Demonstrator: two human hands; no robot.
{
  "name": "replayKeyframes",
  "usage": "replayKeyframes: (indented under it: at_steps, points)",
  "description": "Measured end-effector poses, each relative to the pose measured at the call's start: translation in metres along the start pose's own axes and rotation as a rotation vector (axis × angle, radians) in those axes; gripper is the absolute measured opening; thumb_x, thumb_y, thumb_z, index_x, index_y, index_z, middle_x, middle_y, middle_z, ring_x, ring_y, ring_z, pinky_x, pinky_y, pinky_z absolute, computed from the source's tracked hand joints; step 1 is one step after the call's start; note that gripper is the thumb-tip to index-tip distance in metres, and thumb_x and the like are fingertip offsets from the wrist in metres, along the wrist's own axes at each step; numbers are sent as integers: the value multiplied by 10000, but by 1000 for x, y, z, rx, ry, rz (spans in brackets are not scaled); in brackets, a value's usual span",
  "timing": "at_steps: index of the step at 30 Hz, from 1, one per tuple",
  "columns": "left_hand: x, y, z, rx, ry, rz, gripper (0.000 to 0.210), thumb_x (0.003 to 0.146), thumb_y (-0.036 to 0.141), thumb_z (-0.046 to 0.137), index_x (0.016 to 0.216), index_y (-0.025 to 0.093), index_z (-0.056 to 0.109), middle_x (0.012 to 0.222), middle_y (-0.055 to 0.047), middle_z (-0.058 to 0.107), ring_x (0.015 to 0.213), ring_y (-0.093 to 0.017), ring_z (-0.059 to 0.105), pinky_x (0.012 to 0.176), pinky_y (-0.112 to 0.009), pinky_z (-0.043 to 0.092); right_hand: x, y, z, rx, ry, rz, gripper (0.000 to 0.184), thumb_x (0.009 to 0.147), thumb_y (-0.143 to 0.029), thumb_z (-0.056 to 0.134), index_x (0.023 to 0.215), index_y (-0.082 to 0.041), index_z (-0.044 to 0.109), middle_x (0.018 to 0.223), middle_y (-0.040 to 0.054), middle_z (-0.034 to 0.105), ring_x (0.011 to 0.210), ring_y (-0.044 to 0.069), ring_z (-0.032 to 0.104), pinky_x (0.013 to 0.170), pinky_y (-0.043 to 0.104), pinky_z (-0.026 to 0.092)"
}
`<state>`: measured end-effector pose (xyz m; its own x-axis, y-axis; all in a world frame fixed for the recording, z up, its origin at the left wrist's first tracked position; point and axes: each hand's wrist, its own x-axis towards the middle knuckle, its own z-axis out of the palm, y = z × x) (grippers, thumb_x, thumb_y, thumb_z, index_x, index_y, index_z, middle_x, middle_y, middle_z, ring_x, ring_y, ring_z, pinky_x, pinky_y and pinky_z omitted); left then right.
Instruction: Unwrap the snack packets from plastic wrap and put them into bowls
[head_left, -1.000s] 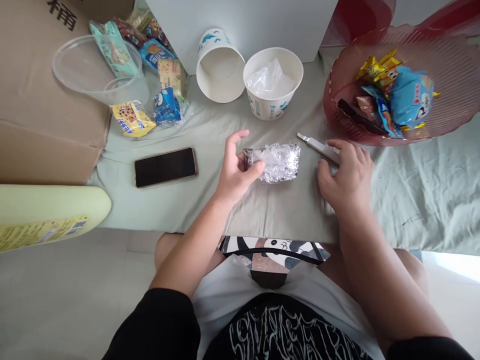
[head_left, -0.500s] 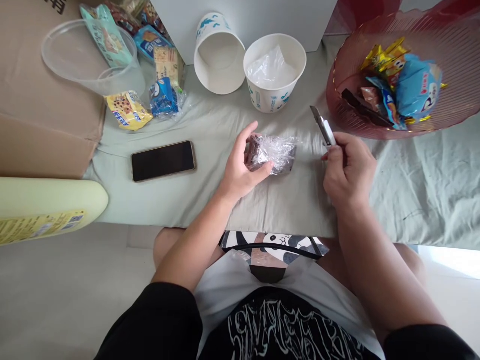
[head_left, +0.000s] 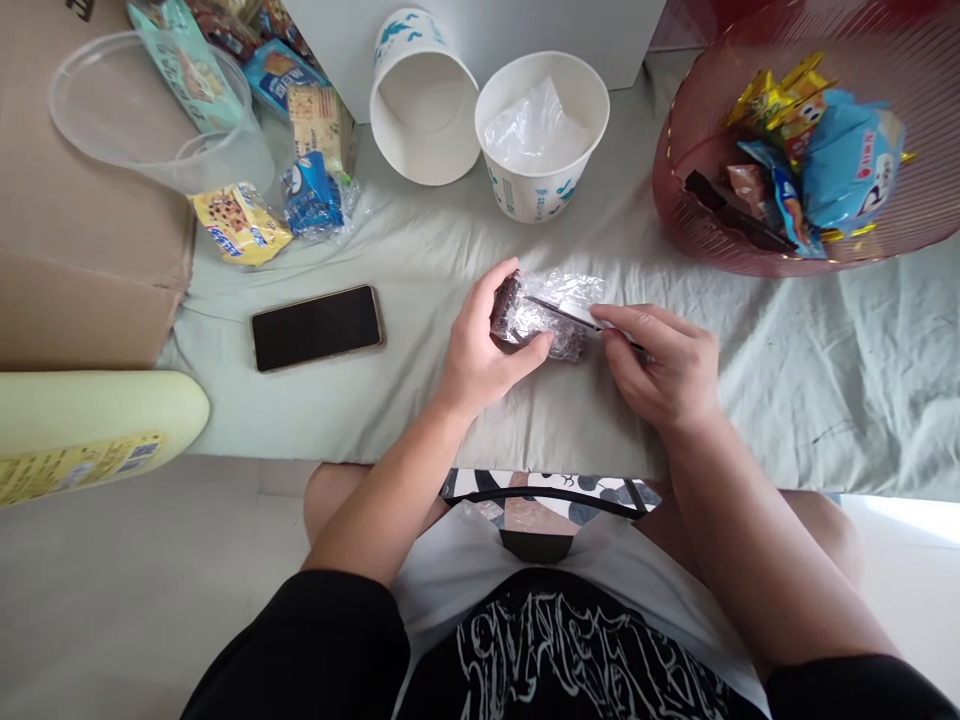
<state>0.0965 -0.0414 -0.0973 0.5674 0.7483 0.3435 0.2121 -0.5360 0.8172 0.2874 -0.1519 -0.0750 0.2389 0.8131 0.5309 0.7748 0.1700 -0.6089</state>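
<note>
A dark block in crinkled clear plastic wrap [head_left: 536, 322] lies on the cloth-covered table in front of me. My left hand [head_left: 491, 345] grips its left end, thumb along the near side and fingers at the far side. In my right hand [head_left: 664, 365] is a utility knife [head_left: 574, 316], held between thumb and forefinger. Its blade lies over the top of the wrapped block, pointing left. Whether the blade has gone into the wrap I cannot tell. What the dark block is stays unclear under the plastic.
A phone [head_left: 319, 328] lies to the left. Beyond the block are a tipped paper cup [head_left: 424, 120] and an upright paper cup [head_left: 536, 190] holding clear plastic. A pink bowl [head_left: 682, 190] with snacks stands at right. A clear tub [head_left: 82, 130], snack packs and a pale yellow bottle [head_left: 97, 410] are at left.
My right hand has moved left with the utility knife, bringing its blade from the block's right side to over its top. My left hand keeps its grip on the block.
</note>
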Motion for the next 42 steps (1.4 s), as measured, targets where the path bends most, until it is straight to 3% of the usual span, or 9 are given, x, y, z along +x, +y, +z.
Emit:
replayKeyframes:
  at_steps: [10, 17, 28, 35, 38, 42]
  points:
    - [-1, -2, 1, 33, 26, 22, 685, 957, 487, 672, 1548, 310, 374, 1462, -108, 582, 1361, -292, 606, 1159, -459, 515, -1, -2, 0, 54, 17, -34, 250, 968, -185, 608, 1099, -275, 801, 958, 49, 803, 817, 201, 775, 703, 312, 626]
    - [-1, -5, 0, 55, 18, 25, 739, 937, 590, 665, 1558, 323, 365, 1526, -111, 547, 1434, -311, 545, 1225, -474, 448, -1, 0, 0, 105, -105, 25, 256, 970, -209, 622, 1110, -290, 819, 1029, 54, 804, 877, 202, 775, 766, 325, 638]
    - [-2, -11, 4, 18, 70, -28, 753, 921, 641, 656, 1552, 336, 380, 1504, -113, 569, 1425, -301, 565, 1188, -453, 492, 6, 9, -20, 78, -186, 126, 220, 911, -228, 662, 1001, -302, 849, 986, 42, 818, 818, 217, 775, 707, 357, 635]
    - [1, -26, -7, 37, 138, -41, 777, 906, 643, 677, 1550, 326, 380, 1540, -120, 541, 1451, -317, 537, 1204, -478, 476, 3, 23, -34, -60, -164, 172, 216, 877, -218, 665, 970, -287, 847, 981, 34, 818, 820, 237, 768, 692, 364, 605]
    - [2, -35, -16, 58, 219, -53, 755, 895, 627, 703, 1522, 318, 416, 1532, -118, 534, 1462, -321, 517, 1223, -499, 455, 0, 29, -31, -133, -88, 177, 218, 873, -209, 654, 981, -276, 831, 978, 42, 811, 835, 245, 758, 728, 382, 586]
    - [3, -39, -23, 105, 272, -51, 800, 813, 612, 798, 1483, 332, 462, 1586, -119, 452, 1556, -371, 371, 1262, -569, 381, -3, 33, -21, -250, -21, 214, 205, 852, -214, 663, 993, -284, 793, 977, 51, 796, 865, 279, 726, 790, 432, 554]
